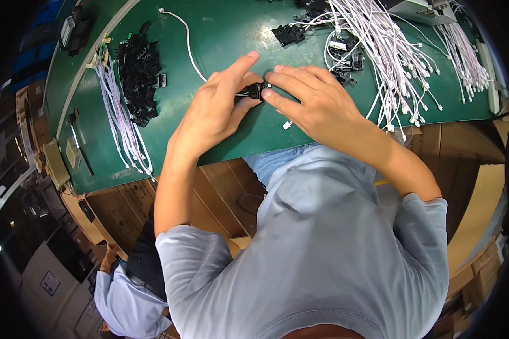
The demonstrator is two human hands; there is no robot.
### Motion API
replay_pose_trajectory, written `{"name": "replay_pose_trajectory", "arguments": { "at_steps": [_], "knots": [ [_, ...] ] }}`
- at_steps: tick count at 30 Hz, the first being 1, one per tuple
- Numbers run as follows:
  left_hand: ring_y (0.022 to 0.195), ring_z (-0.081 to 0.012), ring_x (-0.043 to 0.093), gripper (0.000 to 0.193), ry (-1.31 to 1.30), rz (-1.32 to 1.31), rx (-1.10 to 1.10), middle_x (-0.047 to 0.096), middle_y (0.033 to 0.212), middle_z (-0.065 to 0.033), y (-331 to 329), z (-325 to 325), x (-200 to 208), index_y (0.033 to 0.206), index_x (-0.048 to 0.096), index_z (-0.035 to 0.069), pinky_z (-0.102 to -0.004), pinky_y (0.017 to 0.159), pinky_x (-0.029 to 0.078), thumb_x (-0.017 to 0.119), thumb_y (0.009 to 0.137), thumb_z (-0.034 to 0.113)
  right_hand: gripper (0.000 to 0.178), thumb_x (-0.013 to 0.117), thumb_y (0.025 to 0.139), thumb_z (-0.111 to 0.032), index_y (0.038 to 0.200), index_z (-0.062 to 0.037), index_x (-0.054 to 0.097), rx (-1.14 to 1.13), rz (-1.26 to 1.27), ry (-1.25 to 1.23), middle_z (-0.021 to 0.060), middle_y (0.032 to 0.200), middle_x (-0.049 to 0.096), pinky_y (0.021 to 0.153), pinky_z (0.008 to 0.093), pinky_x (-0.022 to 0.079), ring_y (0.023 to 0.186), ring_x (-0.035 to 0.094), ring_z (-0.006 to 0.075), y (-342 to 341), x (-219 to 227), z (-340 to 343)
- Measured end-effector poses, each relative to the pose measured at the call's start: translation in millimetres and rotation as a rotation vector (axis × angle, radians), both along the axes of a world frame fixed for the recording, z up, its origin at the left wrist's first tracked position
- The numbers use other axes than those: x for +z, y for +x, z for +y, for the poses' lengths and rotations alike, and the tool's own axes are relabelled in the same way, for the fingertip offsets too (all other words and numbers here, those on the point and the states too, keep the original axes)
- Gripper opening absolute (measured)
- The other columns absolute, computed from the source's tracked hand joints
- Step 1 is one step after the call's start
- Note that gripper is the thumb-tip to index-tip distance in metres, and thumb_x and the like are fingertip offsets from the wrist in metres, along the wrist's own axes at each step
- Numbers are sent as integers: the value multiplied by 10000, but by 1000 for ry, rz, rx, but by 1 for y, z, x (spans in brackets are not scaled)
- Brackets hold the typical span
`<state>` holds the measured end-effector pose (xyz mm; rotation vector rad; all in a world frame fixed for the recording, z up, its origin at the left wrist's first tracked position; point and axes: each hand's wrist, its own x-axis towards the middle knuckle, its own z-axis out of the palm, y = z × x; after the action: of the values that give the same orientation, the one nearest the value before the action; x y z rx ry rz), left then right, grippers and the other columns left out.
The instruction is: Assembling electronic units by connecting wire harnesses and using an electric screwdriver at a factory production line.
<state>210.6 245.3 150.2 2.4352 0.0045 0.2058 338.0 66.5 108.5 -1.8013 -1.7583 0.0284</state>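
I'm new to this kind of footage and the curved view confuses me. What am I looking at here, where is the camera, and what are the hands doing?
The camera sits on a person's head and looks down, so the wide lens bends straight edges. There is no machine: both forearms belong to the wearer, in a grey-blue shirt. The left hand and right hand meet over a green table and together pinch a small black plastic part; a thin white wire runs from it across the table. To the left lie a heap of similar black parts and a bundle of white wires. A bigger spread of white wires with small end plugs lies to the right. Cardboard boxes stand below the table edge.
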Motion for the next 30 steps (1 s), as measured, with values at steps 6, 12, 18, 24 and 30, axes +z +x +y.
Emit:
{"name": "replay_pose_trajectory", "arguments": {
  "at_steps": [6, 12, 18, 24, 30],
  "knots": [
    [946, -328, 629, 730, 97, 92, -63, 670, 1008, -154, 8, -1, 6, 1357, 388, 42, -387, 787, 520, 701, 710, -90, 422, 698, 768, -161, 1181, -120, 625, -22, 26, -46, 66, 1164, 599, 915, 380, 423, 1141, 551, 234, 0, 2, 3],
    [892, -331, 614, 633, 126, 93, -66, 655, 1000, -149, 7, -1, 4, 1302, 466, 33, -390, 753, 512, 674, 719, -95, 492, 680, 766, -158, 1251, -191, 600, -6, 5, -54, 58, 1180, 577, 890, 375, 421, 1122, 539, 233, -1, 9, 5],
    [774, -351, 579, 457, 206, -4, -40, 622, 864, -163, -7, -4, -9, 1193, 553, 28, -430, 694, 473, 670, 751, 22, 407, 654, 821, -267, 1202, -132, 601, -61, 193, -121, 144, 1204, 585, 879, 421, 460, 1114, 561, 331, -6, -2, 7],
    [840, -297, 614, 761, 288, -476, -89, 640, 1032, -117, 23, -31, 35, 1255, 443, 48, -446, 772, 461, 809, 589, -3, 241, 690, 852, -169, 1023, -5, 643, -203, 898, -146, 131, 835, 680, 635, 267, 508, 706, 640, 156, 9, 61, -1],
    [934, -226, 597, 844, -111, -368, -173, 601, 1107, -92, 123, 3, 98, 1238, 512, 41, -346, 773, 479, 909, 533, 282, 180, 739, 732, -133, 758, -1, 619, 10, 582, 198, 118, 607, 539, 456, 344, 412, 497, 538, 267, 56, 76, -45]
  ]
}}
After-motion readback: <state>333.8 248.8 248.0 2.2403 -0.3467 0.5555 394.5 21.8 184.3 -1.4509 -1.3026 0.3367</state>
